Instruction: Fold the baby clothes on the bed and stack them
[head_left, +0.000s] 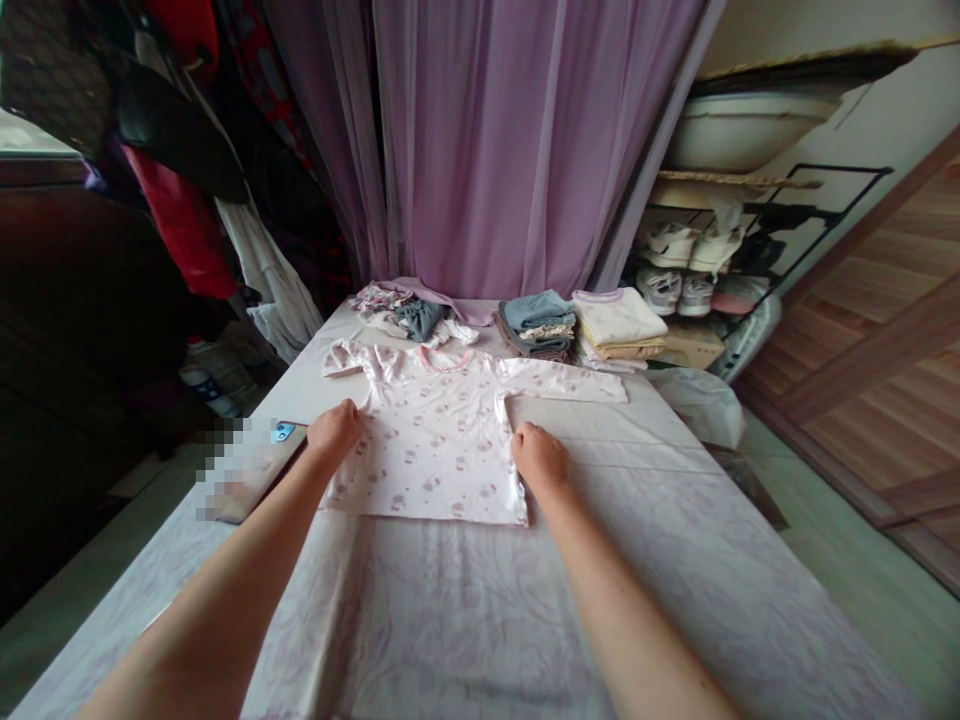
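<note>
A pale pink printed long-sleeved top (pixel 427 440) was laid flat on a lilac-patterned sheet (pixel 465 620), its sleeves spread and unfolded. The left hand (pixel 334 432) and right hand (pixel 540 458) were placed on its side edges; whether cloth was pinched could not be told. Folded stacks of clothes (pixel 619 330) were set beyond, beside a loose heap of clothes (pixel 405 312).
</note>
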